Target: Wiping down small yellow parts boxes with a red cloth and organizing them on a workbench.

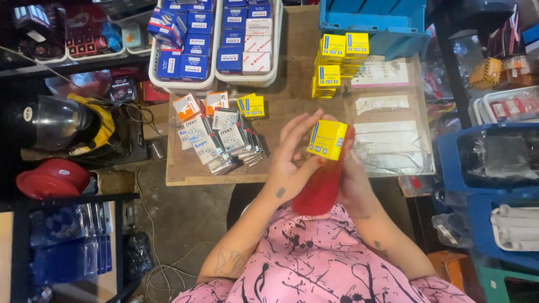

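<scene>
Left hand (pixel 293 147) spread flat against small yellow box (pixel 327 139), right hand (pixel 351 168) cupping red bag (pixel 320 188) beneath it, seemingly steadying both above table's (pixel 292 92) front edge.

- A worn wooden counter (pixel 292 101) fills the middle, its near edge above a grey concrete floor (pixel 185 213).
- Loose cables (pixel 163 275) trail over the floor by the counter's near left corner.
- A dark metal shelf rack (pixel 67 202) stands to the left, crowded with packaged goods.
- White plastic baskets (pixel 216 81) sit along the counter's far edge; a blue crate (pixel 387 33) sits at its far right corner.
- Blue bins (pixel 483 185) stack up on the right.
- The light is even and soft.
</scene>
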